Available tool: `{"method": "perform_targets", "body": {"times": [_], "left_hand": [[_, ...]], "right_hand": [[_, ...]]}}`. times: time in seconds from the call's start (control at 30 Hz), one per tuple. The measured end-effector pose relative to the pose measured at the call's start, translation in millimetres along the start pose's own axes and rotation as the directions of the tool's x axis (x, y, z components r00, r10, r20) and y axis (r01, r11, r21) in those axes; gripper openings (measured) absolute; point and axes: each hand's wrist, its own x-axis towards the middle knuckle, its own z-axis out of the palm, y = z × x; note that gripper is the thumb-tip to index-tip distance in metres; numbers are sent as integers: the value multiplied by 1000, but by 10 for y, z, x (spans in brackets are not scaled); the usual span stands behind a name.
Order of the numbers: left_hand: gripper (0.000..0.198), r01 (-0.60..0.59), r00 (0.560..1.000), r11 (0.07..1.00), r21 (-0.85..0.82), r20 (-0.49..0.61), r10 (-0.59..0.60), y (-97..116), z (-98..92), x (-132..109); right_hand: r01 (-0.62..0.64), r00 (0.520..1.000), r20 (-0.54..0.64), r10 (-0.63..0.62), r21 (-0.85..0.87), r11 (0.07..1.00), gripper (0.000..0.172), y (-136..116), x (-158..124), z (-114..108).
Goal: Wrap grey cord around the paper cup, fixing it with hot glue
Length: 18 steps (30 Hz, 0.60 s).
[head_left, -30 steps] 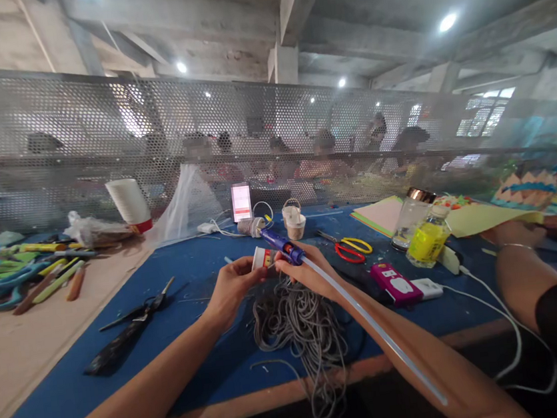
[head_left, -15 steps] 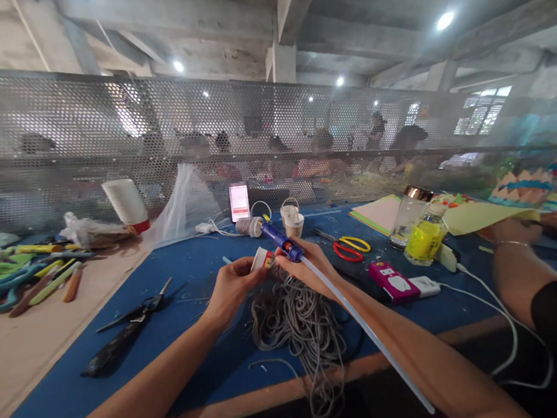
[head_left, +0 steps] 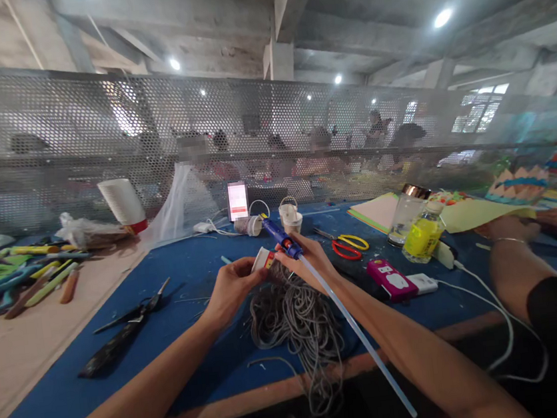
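Cord (head_left: 295, 318) on blue tabletop (head_left: 184, 263), perforated screen (head_left: 256, 97)

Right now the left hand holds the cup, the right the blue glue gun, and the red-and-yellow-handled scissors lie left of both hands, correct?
Wrong side for those scissors: the head view shows them right of both the left hand, with its cup, and the right hand, with the blue glue gun.

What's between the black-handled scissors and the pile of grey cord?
The person's left forearm, crossing above the blue mat, in the head view.
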Motion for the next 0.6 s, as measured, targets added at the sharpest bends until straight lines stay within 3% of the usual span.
{"method": "perform_targets", "body": {"times": [0.6], "left_hand": [[26,-12,999,1000,-16,44,13,-12,9,-2]], "right_hand": [[39,997,-58,-41,-34,999,21,50,12,-11]]}}
